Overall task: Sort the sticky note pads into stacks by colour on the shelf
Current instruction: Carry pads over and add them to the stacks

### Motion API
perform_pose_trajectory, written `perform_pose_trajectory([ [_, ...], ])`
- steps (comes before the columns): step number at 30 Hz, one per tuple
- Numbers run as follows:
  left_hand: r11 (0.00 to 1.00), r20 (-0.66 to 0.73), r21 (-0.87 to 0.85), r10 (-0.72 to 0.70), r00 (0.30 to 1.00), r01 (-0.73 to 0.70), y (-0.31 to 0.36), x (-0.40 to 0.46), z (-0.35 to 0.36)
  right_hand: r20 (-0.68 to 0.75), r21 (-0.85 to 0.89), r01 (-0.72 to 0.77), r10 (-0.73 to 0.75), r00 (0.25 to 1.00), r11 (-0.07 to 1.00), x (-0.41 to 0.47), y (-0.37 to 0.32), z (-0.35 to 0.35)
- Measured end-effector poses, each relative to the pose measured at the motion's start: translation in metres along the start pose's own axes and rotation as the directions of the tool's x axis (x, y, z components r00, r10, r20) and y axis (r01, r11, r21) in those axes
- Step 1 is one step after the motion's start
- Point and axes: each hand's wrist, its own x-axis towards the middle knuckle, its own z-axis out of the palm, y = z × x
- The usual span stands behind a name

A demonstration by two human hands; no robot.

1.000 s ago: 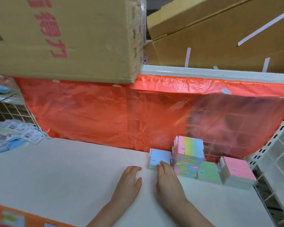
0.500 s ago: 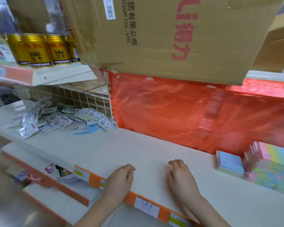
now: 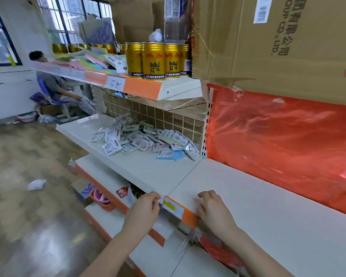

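- hands hover at the white shelf's (image 3: 268, 206) front edge: left hand (image 3: 143, 211) and right hand (image 3: 215, 213), fingers loosely curled, holding nothing.
- wrapped sticky note pads (image 3: 146, 139) lie heaped at eleven o'clock.
- gold cans (image 3: 154, 60) stand above them.

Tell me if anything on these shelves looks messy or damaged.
Yes. The wrapped packets lie in a loose heap on the left shelf rather than in stacks, and the cardboard box above the red plastic sheet has a torn bottom corner.
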Motion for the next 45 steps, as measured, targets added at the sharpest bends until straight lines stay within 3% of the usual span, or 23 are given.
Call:
perform_pose_trajectory([
  [8, 0.999, 0.043, 0.036, -0.022, 0.999, 0.020, -0.028, 0.049, -0.006, 0.061, 0.017, 0.035, -0.036, 0.997, 0.999, 0.074, -0.012, 0.027],
  [18, 0.970, 0.153, 0.211, 0.092, 0.984, -0.123, -0.028, 0.179, -0.010, -0.061, 0.132, -0.077, 0.086, 0.994, 0.988, 0.179, -0.006, 0.028],
  [23, 0.932, 0.184, 0.293, 0.166, 0.969, -0.215, -0.033, 0.233, -0.017, -0.018, 0.099, -0.158, 0.161, 0.987, 0.982, 0.227, 0.006, 0.027],
  [28, 0.852, 0.292, 0.404, 0.224, 0.930, -0.332, -0.046, 0.269, 0.006, -0.014, 0.071, -0.176, 0.177, 0.984, 0.982, 0.258, 0.002, 0.039],
  [34, 0.816, 0.390, 0.387, 0.277, 0.878, -0.430, -0.064, 0.300, 0.024, -0.084, 0.002, -0.250, 0.249, 0.965, 0.968, 0.278, -0.014, 0.062],
  [40, 0.707, 0.370, 0.457, 0.401, 0.838, -0.540, -0.077, 0.314, 0.028, -0.199, -0.001, -0.336, 0.329, 0.923, 0.942, 0.271, -0.023, 0.073],
  [45, 0.640, 0.440, 0.442, 0.456, 0.774, -0.629, -0.078, 0.323, 0.025, -0.272, -0.042, -0.389, 0.365, 0.891, 0.920, 0.265, -0.030, 0.075],
])
